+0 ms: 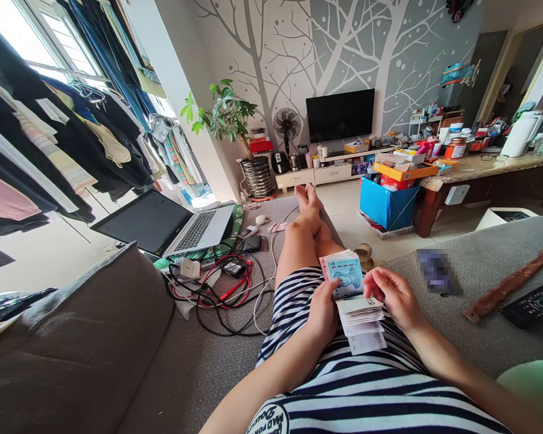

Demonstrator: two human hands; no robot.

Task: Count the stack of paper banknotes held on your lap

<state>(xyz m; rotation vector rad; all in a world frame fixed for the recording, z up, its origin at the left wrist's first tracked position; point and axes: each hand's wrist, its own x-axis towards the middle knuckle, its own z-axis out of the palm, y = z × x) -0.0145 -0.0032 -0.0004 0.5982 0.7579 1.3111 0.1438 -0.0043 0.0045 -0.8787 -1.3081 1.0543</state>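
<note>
The left hand [322,310] grips a stack of banknotes [346,274] over the striped lap, while the right hand's [391,295] fingers [374,288] pinch the top notes' edge.

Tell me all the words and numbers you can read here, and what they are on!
"MAD FOR", with a cut-off word like "Doct" under it: round white badge on the striped navy-and-white shirt.
"10", seen mirrored: corner of the top blue banknote in the paper stack pinched by the left hand and right hand.
Too small or blurred: the banknote's other print, the black remote's keys, the silver laptop's keys, and the boxes on the marble counter.
</note>
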